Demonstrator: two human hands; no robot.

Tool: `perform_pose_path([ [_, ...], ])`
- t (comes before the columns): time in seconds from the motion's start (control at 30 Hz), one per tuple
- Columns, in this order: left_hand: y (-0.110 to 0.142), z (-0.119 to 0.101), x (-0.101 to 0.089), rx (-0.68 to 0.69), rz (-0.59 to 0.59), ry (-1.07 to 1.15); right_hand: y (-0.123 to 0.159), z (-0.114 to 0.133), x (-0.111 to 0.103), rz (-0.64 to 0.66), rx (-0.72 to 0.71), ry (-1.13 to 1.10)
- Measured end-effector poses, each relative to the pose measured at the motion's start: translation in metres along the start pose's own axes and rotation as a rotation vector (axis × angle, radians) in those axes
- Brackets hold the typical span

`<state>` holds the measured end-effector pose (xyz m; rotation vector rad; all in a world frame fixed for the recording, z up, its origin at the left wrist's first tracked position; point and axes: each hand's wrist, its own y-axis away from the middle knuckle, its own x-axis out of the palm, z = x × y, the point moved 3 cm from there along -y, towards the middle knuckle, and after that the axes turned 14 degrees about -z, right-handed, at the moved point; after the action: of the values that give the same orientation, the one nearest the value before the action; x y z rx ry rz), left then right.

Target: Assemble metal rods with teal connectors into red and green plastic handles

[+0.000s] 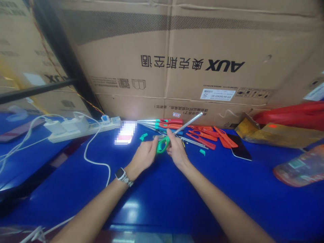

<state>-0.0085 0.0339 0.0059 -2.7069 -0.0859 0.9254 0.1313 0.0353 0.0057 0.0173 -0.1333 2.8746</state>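
Both of my hands are closed on a green long-neck lighter (162,146), held above the blue table. My left hand (144,156), with a watch at its wrist, grips the handle from the left. From the other side, my right hand (177,151) holds it near the base of the metal tube (190,123), which slants up to the right. Fingers hide part of the handle. Just behind lie finished-looking lighters with red handles (174,121) and metal tubes. Loose orange handle shells (206,133) and a small teal piece (203,152) are to the right; another teal piece (143,136) is to the left.
A large cardboard box (152,40) walls off the back. To the left are a white power strip (76,130) with cables and a lit, pixelated screen (126,133). A dark phone (240,148), a brown packet (280,135) and a clear plastic container (301,167) are on the right.
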Motion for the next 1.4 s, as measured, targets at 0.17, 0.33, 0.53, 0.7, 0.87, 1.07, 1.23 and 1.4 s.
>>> perform_pose_path([
  [0.17, 0.006, 0.004, 0.007, -0.226, 0.241, 0.268, 0.002, 0.003, -0.004, 0.032, 0.078, -0.248],
  [0.33, 0.004, -0.005, -0.002, -0.033, 0.289, 0.352, -0.005, 0.004, -0.009, -0.098, -0.047, -0.255],
  [0.53, 0.003, -0.011, -0.006, 0.334, 0.195, 0.033, -0.007, 0.000, -0.012, -0.184, -0.001, -0.254],
  [0.7, 0.006, -0.010, -0.002, 0.378, 0.151, -0.300, -0.002, 0.000, -0.007, -0.234, 0.085, -0.275],
  [0.87, 0.009, -0.013, 0.000, 0.383, 0.090, -0.354, 0.003, 0.003, -0.006, -0.270, 0.103, -0.292],
  [1.07, 0.004, -0.008, -0.001, 0.212, 0.198, 0.097, -0.001, 0.002, -0.010, -0.184, 0.082, -0.269],
  [1.23, 0.003, 0.003, 0.003, -0.074, 0.228, 0.367, 0.003, 0.006, -0.006, 0.060, -0.094, -0.116],
  [1.4, 0.002, 0.005, 0.002, 0.017, 0.134, 0.233, 0.007, 0.003, -0.002, 0.089, -0.152, -0.036],
])
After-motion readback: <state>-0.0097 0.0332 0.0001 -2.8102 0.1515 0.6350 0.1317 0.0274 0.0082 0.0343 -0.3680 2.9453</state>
